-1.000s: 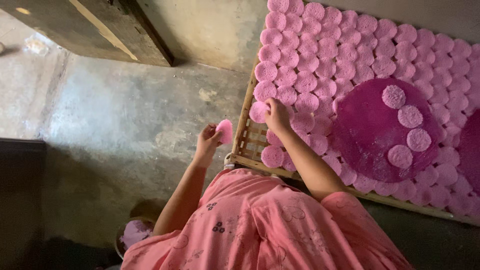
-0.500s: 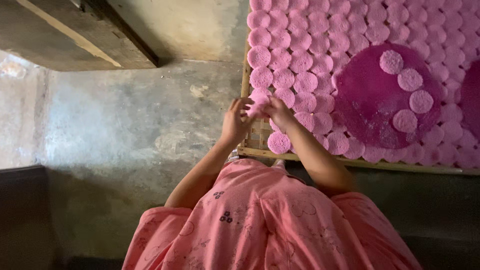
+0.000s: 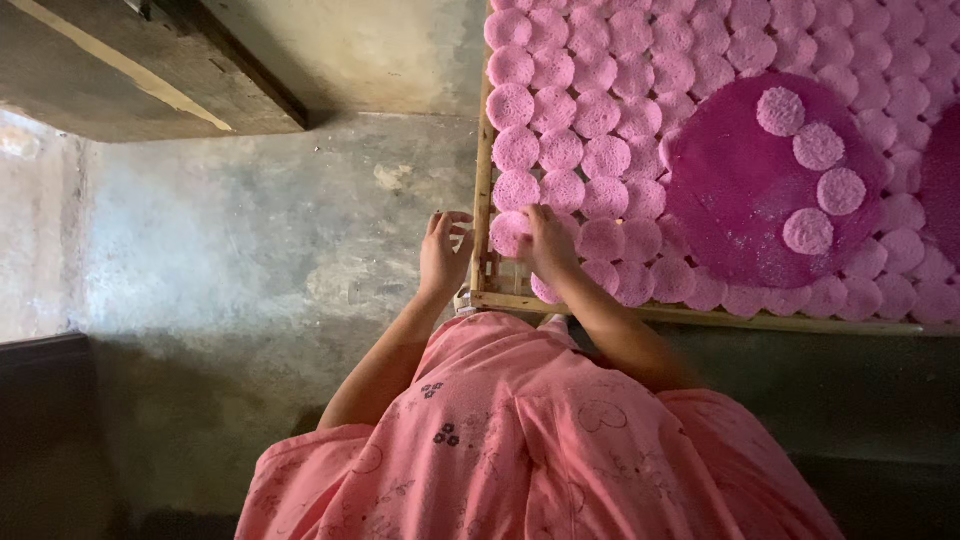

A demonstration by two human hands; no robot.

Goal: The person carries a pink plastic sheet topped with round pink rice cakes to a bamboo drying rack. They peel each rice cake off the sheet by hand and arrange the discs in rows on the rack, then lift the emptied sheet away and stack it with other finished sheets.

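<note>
Pressing down on a pink disc [image 3: 510,233] under its fingertips, the right hand [image 3: 548,243] lies flat (gripping nothing); the left hand [image 3: 443,252] hovers just beside it, open and empty.

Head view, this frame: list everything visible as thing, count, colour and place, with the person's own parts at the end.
small round discs: too many to count, light pink, laid in close rows across the frame
large round mat: one fully in view, deep magenta, lying on the discs at right, with four light pink discs on it
second dark round piece: one, magenta, cut off by the right edge
wooden frame: one, pale wood, its left and near rails visible under the discs
floor: grey, stained concrete, left of the frame
wooden beam: one, dark, upper left
garment: pink, patterned, bottom centre
left hand: empty, fingers spread, beside the frame's left rail
right hand: on the discs near the frame's corner
</note>
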